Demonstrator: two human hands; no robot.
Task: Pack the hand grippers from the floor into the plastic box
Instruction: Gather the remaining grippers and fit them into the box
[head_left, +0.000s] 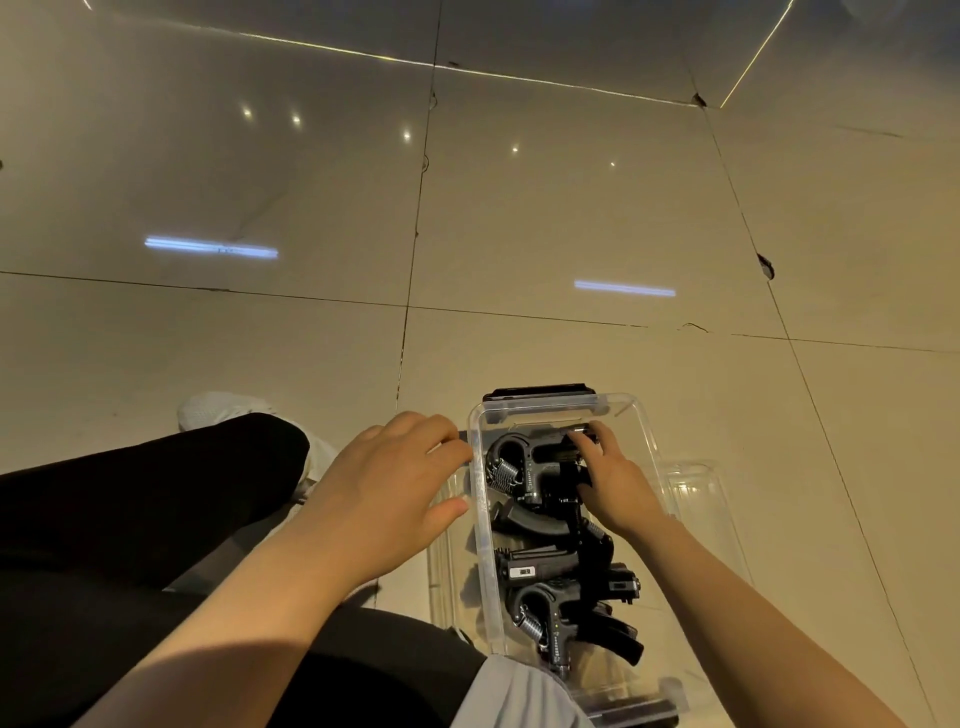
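A clear plastic box (647, 415) stands on the tiled floor (571, 208), in the near right part of the scene, with its long side running from near to far. A black latch (540, 392) sits on its far end. Inside the box lie several black hand grippers (545, 571) with metal springs, piled one over another from the far end to the near end. One of them, the far hand gripper (524, 457), lies near the far wall with its curved handle turned to the left.

The right hand (615, 478) is inside the box at the far end. Its fingers are bent over the top part of the far hand gripper and touch it; whether they really grasp it or only press on it cannot be told. The left hand (395, 478) is just beside the left wall of the box. Its fingers are relaxed and a little spread, the fingertips reach the left rim, and it holds nothing.

A clear lid (701, 483) lies flat on the floor under or just behind the box, showing at its right side. On the left, the person's legs in black trousers (156, 509) are folded, and a white shoe (218, 408) shows beyond the knee. A grey cloth edge (514, 696) shows at the near border.
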